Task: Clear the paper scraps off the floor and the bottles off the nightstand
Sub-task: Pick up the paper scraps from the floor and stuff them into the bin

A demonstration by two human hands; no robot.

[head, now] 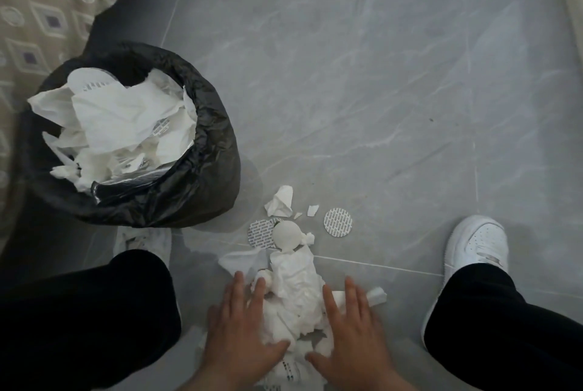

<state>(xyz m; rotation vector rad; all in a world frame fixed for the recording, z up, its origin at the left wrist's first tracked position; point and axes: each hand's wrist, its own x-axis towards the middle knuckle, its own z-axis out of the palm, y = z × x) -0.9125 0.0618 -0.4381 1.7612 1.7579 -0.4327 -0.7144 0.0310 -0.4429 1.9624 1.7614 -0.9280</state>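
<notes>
Both hands lie spread, palms down, on the grey tiled floor (394, 75): the left hand (243, 324) and right hand (350, 327) flank a heap of white paper scraps (295, 293), fingers touching its edges. At twelve o'clock from the heap lie three round seals: one printed disc (338, 222) apart, another (260, 234) partly under a plain one (286, 235). A crumpled scrap (279, 202) sits beyond. At ten o'clock stands one bin (202, 176) with a black liner, full of paper. Two white shoes show, the right shoe (476, 240) clearest.

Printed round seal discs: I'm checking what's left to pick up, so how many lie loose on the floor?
2 clearly: one disc right of the scraps, one partly under a white ball. More may hide under the pile.
</notes>
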